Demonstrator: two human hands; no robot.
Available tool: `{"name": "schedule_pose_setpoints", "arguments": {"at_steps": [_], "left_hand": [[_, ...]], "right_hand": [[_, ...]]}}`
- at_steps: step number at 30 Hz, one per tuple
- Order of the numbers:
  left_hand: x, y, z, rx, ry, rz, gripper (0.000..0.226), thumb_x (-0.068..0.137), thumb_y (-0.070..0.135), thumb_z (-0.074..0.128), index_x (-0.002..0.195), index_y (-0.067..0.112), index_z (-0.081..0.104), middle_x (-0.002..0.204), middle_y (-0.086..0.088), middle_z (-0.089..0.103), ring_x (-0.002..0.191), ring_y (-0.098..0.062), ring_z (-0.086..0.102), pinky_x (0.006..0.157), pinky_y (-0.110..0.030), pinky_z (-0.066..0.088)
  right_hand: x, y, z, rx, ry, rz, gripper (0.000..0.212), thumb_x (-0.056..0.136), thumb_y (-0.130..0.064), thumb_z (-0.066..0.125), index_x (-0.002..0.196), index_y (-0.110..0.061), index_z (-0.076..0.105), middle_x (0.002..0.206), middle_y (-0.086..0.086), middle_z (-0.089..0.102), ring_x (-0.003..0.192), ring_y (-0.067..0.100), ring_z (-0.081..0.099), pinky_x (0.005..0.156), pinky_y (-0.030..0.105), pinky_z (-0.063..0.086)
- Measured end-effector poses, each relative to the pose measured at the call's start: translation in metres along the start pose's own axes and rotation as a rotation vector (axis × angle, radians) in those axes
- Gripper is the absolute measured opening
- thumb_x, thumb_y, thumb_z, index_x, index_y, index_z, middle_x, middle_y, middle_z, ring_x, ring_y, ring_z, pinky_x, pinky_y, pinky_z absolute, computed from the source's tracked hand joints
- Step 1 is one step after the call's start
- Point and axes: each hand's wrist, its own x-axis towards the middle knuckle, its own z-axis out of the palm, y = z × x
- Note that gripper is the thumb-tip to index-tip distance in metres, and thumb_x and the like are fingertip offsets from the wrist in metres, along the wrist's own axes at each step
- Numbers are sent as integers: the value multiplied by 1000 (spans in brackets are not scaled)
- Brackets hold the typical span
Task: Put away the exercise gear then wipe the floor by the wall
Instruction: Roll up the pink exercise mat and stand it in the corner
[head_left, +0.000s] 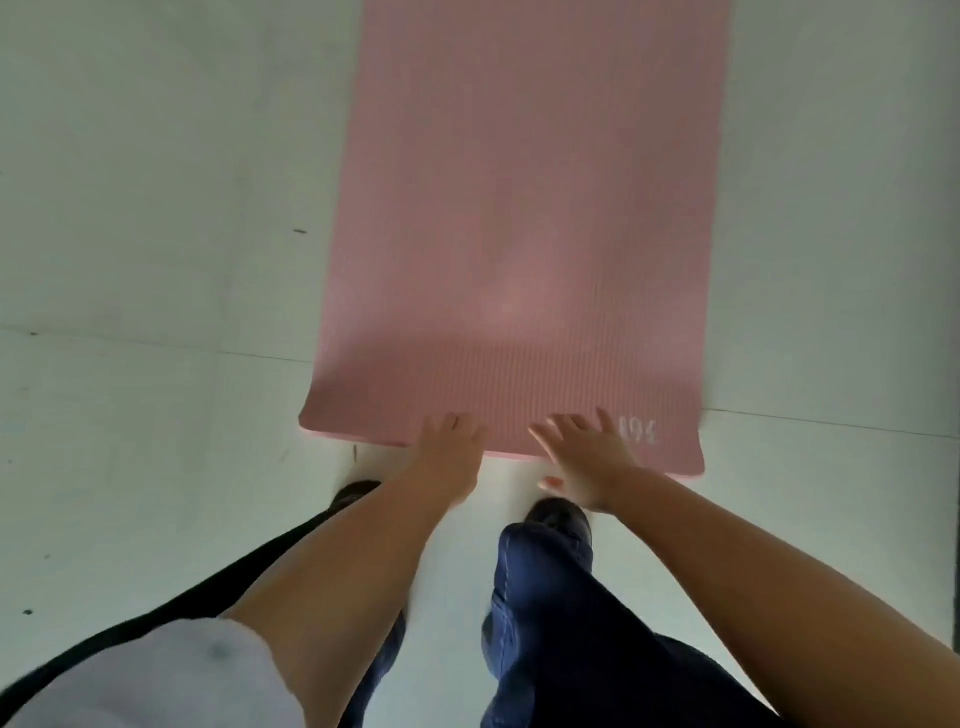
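Note:
A pink ribbed exercise mat (524, 223) lies flat on the pale floor and runs from just ahead of my feet up past the top of the view. White lettering marks its near right corner. My left hand (449, 452) rests on the mat's near edge, fingers curled over it. My right hand (587, 457) is spread open with its fingers over the same edge, a little to the right. Whether either hand grips the edge is not clear.
The pale tiled floor (156, 260) surrounds the mat on the left and right, with a few dark specks. My two dark shoes (561, 517) and blue trouser legs stand just below the mat's near edge. A black strap crosses the lower left.

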Motion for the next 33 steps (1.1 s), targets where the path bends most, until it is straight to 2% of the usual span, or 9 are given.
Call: {"name": "schedule_pose_setpoints", "arguments": {"at_steps": [7,11,15,18,20,23,27,30,33], "left_hand": [[95,0,43,174,4,422,31,99,22,39,123,6,49,124,-13,53,112,-33,52,90,-41,40],[98,-15,-6,-111,-112,282,28,98,29,46,113,7,56,118,-11,59,103,-28,56,74,-29,34],[111,-1,-38,107,186,205,28,91,8,43,115,11,56,112,-9,60,98,-26,60,78,-34,46],[108,15,-32,307,413,250,46,70,6,32,88,14,74,77,-1,64,66,-20,61,56,-24,44],[107,17,-5,381,445,236,47,67,8,31,84,13,75,76,-4,65,66,-23,57,55,-28,46],[106,9,22,366,401,150,53,70,11,30,103,11,72,93,-10,67,83,-29,54,63,-43,51],[107,-5,16,285,265,128,37,57,20,75,94,16,70,77,-4,64,67,-24,60,56,-31,44],[115,-13,16,154,66,142,38,87,9,56,124,11,50,112,-11,60,104,-31,59,81,-39,47],[127,-20,8,-51,-66,123,32,96,12,44,128,14,49,126,-11,56,117,-30,53,89,-37,43]], "right_hand": [[82,28,75,168,117,-127,30,99,-21,38,124,-19,54,120,5,58,113,26,52,92,38,45],[87,53,31,287,154,-82,23,100,-22,38,104,-10,57,102,12,64,85,25,55,71,32,38],[107,65,6,351,231,50,26,101,-20,36,116,-9,55,114,16,62,98,29,56,70,31,31],[126,81,10,393,239,80,29,102,-22,34,123,-12,51,114,15,63,100,30,58,71,31,34],[137,90,17,465,228,78,29,102,-23,34,125,-17,50,117,12,63,100,28,58,75,31,38],[142,89,25,495,162,33,29,100,-21,37,123,-18,55,123,9,61,108,28,56,86,34,42],[137,81,31,331,291,-69,30,97,-24,45,124,-21,59,123,7,57,113,29,53,94,38,41],[132,78,40,29,648,-132,31,84,-20,58,114,-16,64,112,9,61,100,31,59,88,42,46],[119,62,64,13,661,-180,39,87,-38,42,111,-15,63,102,6,64,88,27,61,77,38,50]]}}
